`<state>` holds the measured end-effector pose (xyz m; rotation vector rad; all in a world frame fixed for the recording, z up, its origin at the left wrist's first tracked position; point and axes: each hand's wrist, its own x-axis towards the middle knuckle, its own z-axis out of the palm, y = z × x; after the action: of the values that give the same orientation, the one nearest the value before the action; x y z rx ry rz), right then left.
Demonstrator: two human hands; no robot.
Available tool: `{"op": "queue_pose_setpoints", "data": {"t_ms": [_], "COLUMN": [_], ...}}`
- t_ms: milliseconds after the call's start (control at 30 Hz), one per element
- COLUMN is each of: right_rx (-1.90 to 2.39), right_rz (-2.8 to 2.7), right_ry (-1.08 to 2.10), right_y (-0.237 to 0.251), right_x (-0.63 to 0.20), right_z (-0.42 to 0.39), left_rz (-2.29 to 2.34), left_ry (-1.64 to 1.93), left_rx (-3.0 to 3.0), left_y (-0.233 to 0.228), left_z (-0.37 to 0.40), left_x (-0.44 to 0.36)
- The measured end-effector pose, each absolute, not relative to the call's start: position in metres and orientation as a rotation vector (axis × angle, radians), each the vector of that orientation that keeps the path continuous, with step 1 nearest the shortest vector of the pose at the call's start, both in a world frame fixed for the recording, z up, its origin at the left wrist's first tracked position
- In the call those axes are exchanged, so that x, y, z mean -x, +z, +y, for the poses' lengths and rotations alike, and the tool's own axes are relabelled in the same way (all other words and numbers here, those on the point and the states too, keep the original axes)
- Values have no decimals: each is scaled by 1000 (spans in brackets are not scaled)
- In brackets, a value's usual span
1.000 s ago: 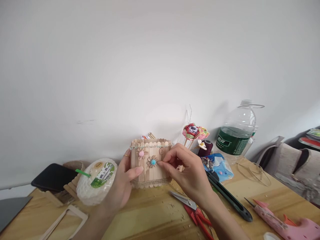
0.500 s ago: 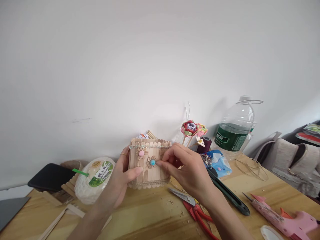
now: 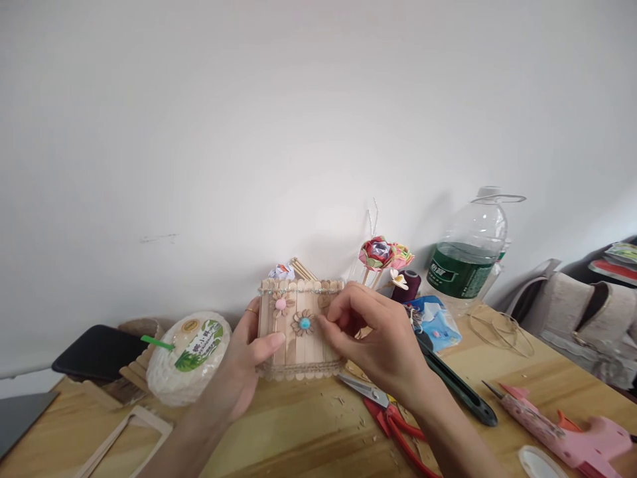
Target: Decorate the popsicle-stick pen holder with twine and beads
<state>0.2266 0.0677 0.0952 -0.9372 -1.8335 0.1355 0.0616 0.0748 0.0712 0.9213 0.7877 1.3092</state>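
My left hand (image 3: 251, 355) grips the left side of a small craft-stick box (image 3: 311, 352), thumb across its front. Shiny trim runs along the scalloped top, and twine wraps the bottom. On the front are a flower with a pink pom-pom centre (image 3: 281, 304) and another with a blue pom-pom centre (image 3: 304, 323). A brown piece (image 3: 323, 303) shows at the upper right, partly covered. My right hand (image 3: 371, 325) is closed in a pinch just right of the blue-centred flower. Whatever its fingertips hold, if anything, is hidden.
Red-handled scissors (image 3: 381, 405), a dark green cutter (image 3: 460, 385) and a pink glue gun (image 3: 562, 425) lie to the right. A big water bottle (image 3: 462, 265) and folded flowers (image 3: 381, 252) stand behind. A wrapped coconut (image 3: 189, 358) sits left.
My right fingertips have drawn slightly right, away from the blue-centred flower. The left hand keeps its grip on the box.
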Motion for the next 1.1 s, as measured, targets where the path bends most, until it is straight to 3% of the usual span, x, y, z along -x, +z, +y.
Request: {"op": "queue_pose_setpoints", "data": {"t_ms": [233, 500, 1100], "right_rx": [845, 771, 900], "right_rz": [-1813, -1991, -2174], "right_ry": [352, -414, -831], "right_y": [91, 83, 84], "right_x": [-228, -224, -224], "right_z": [71, 72, 69], "left_rz": [791, 836, 1133], "left_ry": [1351, 1419, 1384], "left_rx": [-936, -981, -1195], "left_y": [74, 77, 71], "left_z": [77, 77, 82], "left_x": [-58, -56, -54]}}
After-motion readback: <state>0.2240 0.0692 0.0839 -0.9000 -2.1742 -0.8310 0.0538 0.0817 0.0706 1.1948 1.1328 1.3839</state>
